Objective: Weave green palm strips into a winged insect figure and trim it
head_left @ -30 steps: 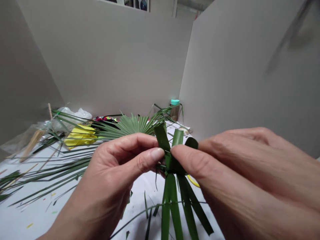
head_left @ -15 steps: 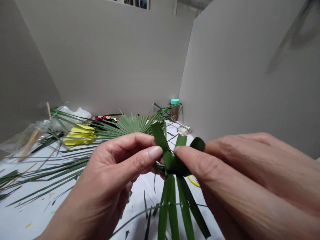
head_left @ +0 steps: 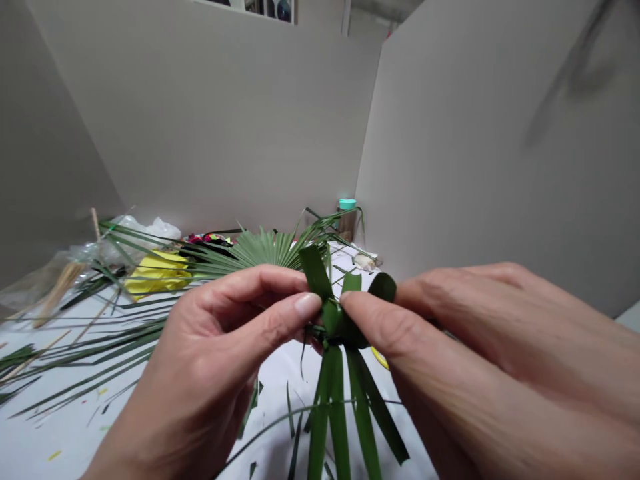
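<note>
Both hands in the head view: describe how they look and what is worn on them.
The left hand and right hand are bare, with no gloves. No rings show on the visible fingers, and no sleeve, watch or bracelet is in view. The left thumbnail looks rounded.

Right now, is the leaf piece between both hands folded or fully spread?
Partly folded: the leaf piece curls over near the right hand, while strips hang below.

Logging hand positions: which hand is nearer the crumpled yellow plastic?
Left. Left hand: in front and right of the yellow plastic. Right hand: farther right, holding folded green leaf strips.
</note>
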Tool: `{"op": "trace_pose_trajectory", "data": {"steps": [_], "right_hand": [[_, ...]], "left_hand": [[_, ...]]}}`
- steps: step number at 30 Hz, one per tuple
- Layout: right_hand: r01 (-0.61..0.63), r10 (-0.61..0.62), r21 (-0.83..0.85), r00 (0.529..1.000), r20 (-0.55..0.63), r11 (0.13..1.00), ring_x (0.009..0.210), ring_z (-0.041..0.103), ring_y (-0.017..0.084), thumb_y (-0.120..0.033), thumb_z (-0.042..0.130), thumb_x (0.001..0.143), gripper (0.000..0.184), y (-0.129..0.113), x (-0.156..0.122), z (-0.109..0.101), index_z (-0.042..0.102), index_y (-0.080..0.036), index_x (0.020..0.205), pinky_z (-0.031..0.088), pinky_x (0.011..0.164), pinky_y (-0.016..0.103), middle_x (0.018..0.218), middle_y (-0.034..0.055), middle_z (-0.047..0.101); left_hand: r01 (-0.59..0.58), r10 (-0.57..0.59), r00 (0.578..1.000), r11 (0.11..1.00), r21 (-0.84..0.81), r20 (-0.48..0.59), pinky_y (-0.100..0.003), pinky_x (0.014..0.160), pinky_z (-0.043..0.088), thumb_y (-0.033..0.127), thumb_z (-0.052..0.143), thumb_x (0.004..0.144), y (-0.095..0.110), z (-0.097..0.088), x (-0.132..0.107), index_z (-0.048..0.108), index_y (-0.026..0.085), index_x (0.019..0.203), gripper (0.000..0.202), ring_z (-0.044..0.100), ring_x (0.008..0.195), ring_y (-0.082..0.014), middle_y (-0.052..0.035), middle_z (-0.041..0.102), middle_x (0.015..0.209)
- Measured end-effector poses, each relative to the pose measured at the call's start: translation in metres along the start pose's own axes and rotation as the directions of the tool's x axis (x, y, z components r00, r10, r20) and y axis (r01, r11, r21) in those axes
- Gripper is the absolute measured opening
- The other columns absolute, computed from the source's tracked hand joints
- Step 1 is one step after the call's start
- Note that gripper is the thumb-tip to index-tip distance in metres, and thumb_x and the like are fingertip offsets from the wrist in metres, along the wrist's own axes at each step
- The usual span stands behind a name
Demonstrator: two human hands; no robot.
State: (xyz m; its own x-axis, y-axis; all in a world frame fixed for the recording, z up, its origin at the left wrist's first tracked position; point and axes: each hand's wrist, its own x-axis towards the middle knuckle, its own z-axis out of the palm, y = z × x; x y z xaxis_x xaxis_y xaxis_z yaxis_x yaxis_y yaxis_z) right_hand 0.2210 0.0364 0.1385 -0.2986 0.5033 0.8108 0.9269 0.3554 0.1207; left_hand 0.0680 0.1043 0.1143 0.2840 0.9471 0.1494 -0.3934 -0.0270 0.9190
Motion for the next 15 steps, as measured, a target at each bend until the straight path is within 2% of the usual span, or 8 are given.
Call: {"op": "trace_pose_trajectory", "data": {"steps": [3, 6, 8, 9, 10, 11, 13, 15], "right_hand": [[-0.129, 0.125, 0.031, 0.986, 0.107, 0.991, 0.057, 0.057, 0.015, -0.008, 0.058, 0.082, 0.026, -0.008, 0.000, -0.001, 0.053, -0.021, 0.060, 0.047, 0.059, 0.038, 0.059, -0.0041, 0.051], [-0.149, 0.149, 0.000, 0.986, 0.072, 0.989, 0.058, 0.055, 0.015, -0.009, 0.058, 0.083, 0.028, -0.018, -0.002, 0.002, 0.051, -0.021, 0.059, 0.043, 0.066, 0.041, 0.060, -0.0036, 0.048], [-0.187, 0.187, -0.014, 0.982, 0.034, 0.982, 0.061, 0.056, 0.016, -0.009, 0.060, 0.082, 0.026, -0.024, -0.003, 0.005, 0.052, -0.021, 0.061, 0.043, 0.068, 0.042, 0.061, -0.0029, 0.051], [-0.219, 0.219, -0.010, 0.975, 0.042, 0.976, 0.063, 0.057, 0.017, -0.010, 0.063, 0.081, 0.023, -0.026, -0.004, 0.006, 0.054, -0.021, 0.063, 0.043, 0.071, 0.043, 0.062, -0.0025, 0.054], [-0.256, 0.256, -0.002, 0.964, 0.070, 0.967, 0.065, 0.057, 0.018, -0.012, 0.067, 0.078, 0.020, -0.028, -0.004, 0.006, 0.055, -0.021, 0.064, 0.045, 0.073, 0.044, 0.063, -0.0022, 0.056], [-0.290, 0.289, 0.001, 0.953, 0.090, 0.957, 0.067, 0.058, 0.019, -0.013, 0.070, 0.075, 0.018, -0.029, -0.004, 0.006, 0.057, -0.021, 0.065, 0.046, 0.076, 0.045, 0.064, -0.0019, 0.057], [-0.285, 0.283, 0.010, 0.954, 0.096, 0.958, 0.068, 0.058, 0.019, -0.011, 0.073, 0.069, 0.016, -0.031, -0.003, 0.005, 0.060, -0.020, 0.066, 0.046, 0.076, 0.045, 0.065, -0.0017, 0.057], [-0.248, 0.244, 0.017, 0.963, 0.112, 0.969, 0.065, 0.056, 0.018, -0.008, 0.068, 0.065, 0.013, -0.030, -0.001, 0.003, 0.062, -0.020, 0.066, 0.046, 0.072, 0.044, 0.063, -0.0023, 0.055]], "left_hand": [[-0.051, 0.056, 0.997, 0.995, 0.081, -0.058, -0.012, 0.063, 0.058, 0.021, 0.093, 0.070, 0.000, 0.000, -0.001, 0.085, 0.028, 0.072, 0.012, 0.074, 0.069, -0.0116, 0.0072, 0.078, 0.070], [-0.091, 0.119, 0.986, 0.969, 0.228, -0.115, -0.013, 0.061, 0.060, 0.021, 0.093, 0.068, 0.000, 0.000, -0.002, 0.086, 0.030, 0.071, 0.012, 0.075, 0.066, -0.0130, 0.0072, 0.081, 0.071], [-0.151, 0.205, 0.968, 0.935, 0.321, -0.143, -0.013, 0.057, 0.060, 0.023, 0.094, 0.065, -0.002, 0.000, -0.004, 0.086, 0.032, 0.070, 0.013, 0.075, 0.063, -0.0141, 0.0069, 0.081, 0.068], [-0.286, 0.343, 0.930, 0.900, 0.329, -0.128, -0.011, 0.045, 0.053, 0.027, 0.094, 0.061, -0.003, -0.001, -0.005, 0.085, 0.031, 0.066, 0.011, 0.071, 0.052, -0.0127, 0.0070, 0.078, 0.060], [-0.204, 0.290, 0.943, 0.891, 0.405, -0.163, -0.013, 0.051, 0.056, 0.028, 0.094, 0.065, -0.004, -0.001, -0.007, 0.086, 0.033, 0.069, 0.010, 0.072, 0.058, -0.0137, 0.0070, 0.079, 0.064], [-0.181, 0.283, 0.940, 0.886, 0.426, -0.190, -0.014, 0.054, 0.058, 0.027, 0.094, 0.065, -0.005, -0.002, -0.009, 0.086, 0.035, 0.070, 0.013, 0.074, 0.060, -0.0144, 0.0079, 0.081, 0.068], [-0.159, 0.287, 0.932, 0.873, 0.462, -0.222, -0.017, 0.057, 0.059, 0.027, 0.096, 0.063, -0.006, -0.003, -0.011, 0.085, 0.036, 0.069, 0.015, 0.075, 0.065, -0.0164, 0.0079, 0.082, 0.072], [-0.151, 0.264, 0.938, 0.893, 0.425, -0.223, -0.022, 0.058, 0.061, 0.030, 0.095, 0.063, -0.005, -0.003, -0.010, 0.085, 0.034, 0.072, 0.014, 0.076, 0.071, -0.0212, 0.0052, 0.082, 0.073]]}}
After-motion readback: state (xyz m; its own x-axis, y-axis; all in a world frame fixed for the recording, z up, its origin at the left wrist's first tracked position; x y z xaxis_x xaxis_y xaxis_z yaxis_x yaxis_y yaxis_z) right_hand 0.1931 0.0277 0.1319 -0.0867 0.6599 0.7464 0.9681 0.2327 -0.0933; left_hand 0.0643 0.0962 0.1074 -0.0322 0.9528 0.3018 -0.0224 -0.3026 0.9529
